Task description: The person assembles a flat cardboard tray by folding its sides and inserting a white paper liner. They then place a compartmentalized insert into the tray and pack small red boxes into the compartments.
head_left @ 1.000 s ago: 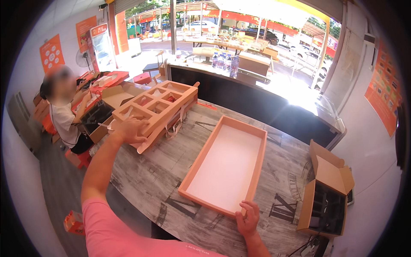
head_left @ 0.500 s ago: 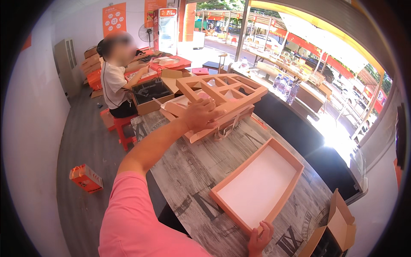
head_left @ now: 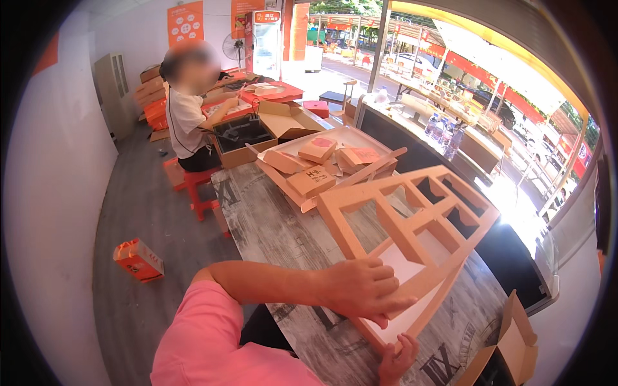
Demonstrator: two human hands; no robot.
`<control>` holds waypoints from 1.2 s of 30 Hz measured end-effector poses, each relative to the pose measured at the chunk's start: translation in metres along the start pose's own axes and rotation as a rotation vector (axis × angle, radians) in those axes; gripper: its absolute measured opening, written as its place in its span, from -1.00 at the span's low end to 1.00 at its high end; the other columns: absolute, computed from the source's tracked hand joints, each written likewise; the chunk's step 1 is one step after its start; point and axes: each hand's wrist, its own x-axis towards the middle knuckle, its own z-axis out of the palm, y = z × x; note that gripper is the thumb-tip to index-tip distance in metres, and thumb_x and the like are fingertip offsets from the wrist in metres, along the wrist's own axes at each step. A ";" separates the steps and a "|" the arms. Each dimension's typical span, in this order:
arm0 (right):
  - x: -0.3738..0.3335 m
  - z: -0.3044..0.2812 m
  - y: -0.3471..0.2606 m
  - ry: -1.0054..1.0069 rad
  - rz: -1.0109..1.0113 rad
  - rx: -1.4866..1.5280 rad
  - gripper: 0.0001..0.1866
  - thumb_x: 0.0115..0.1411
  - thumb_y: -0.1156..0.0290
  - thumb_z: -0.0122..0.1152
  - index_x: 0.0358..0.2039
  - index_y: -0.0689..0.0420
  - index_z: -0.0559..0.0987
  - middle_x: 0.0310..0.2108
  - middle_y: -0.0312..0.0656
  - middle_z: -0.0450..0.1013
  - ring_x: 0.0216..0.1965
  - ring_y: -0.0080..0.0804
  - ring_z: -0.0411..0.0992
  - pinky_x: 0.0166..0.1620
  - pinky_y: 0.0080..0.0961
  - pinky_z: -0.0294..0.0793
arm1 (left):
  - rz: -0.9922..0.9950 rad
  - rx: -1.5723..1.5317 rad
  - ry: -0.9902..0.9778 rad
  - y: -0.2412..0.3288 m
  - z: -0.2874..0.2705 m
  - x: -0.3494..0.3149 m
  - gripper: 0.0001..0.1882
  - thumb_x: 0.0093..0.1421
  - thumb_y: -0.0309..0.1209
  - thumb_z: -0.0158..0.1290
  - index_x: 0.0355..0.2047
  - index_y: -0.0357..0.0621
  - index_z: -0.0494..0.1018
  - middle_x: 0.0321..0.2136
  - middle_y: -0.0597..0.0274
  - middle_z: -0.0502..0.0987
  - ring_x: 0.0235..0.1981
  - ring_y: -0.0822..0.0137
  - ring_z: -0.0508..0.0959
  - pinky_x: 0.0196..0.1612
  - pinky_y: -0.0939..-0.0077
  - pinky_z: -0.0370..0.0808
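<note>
In my left hand is a brown cardboard divider insert, a flat frame with several square openings. My fingers close on its near end. The insert hangs tilted over a shallow cardboard tray with a white floor, and covers much of it. My right hand grips the tray's near corner, fingers bent over the rim. Behind the insert, an open cardboard box holds several small brown cartons, some with pink or dark print.
All this rests on a wood-patterned table. An open carton stands at the near right; another with black contents lies beyond. A co-worker sits on a red stool at the far left. An orange bag stands on the floor.
My left hand has brought the divider insert from on top of the far box toward me, over the tray. The small cartons are now uncovered. My right hand stays at the tray's corner.
</note>
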 end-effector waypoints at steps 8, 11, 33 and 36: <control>0.014 0.001 -0.001 0.008 -0.053 -0.050 -0.67 0.07 0.46 0.49 -0.12 0.14 0.64 -0.06 -0.07 0.58 0.00 0.02 0.50 0.10 -0.08 0.44 | -0.175 -0.224 -0.215 0.075 0.001 -0.006 -0.38 0.29 -0.03 0.20 0.26 -0.10 0.47 -0.40 0.28 0.46 -0.37 0.26 0.51 -0.26 0.36 0.52; 0.013 0.001 -0.004 0.007 -0.046 -0.063 -0.69 0.08 0.44 0.49 -0.14 0.14 0.64 -0.06 -0.06 0.58 -0.02 0.04 0.50 0.09 -0.07 0.44 | -0.152 -0.280 -0.237 0.078 0.013 -0.006 -0.31 0.28 -0.01 0.22 0.30 -0.13 0.43 -0.36 0.24 0.49 -0.35 0.23 0.56 -0.24 0.35 0.54; -0.027 0.000 0.055 0.014 -0.004 0.169 -0.37 0.31 0.07 0.39 0.18 0.25 0.43 0.14 0.03 0.48 0.08 -0.04 0.50 0.15 -0.09 0.50 | -0.290 -0.309 -0.341 0.118 0.065 0.017 -0.47 0.17 -0.05 0.31 -0.06 -0.20 0.47 -0.44 0.20 0.59 -0.41 0.22 0.65 -0.37 0.37 0.54; 0.008 -0.012 0.025 -0.032 0.083 0.244 -0.45 0.44 0.23 0.23 0.28 0.29 0.34 0.23 0.04 0.41 0.12 -0.13 0.51 0.17 -0.16 0.53 | -0.283 -0.290 -0.296 0.118 0.069 0.009 -0.41 0.14 0.03 0.33 -0.09 -0.20 0.46 -0.46 0.18 0.59 -0.43 0.20 0.66 -0.39 0.35 0.54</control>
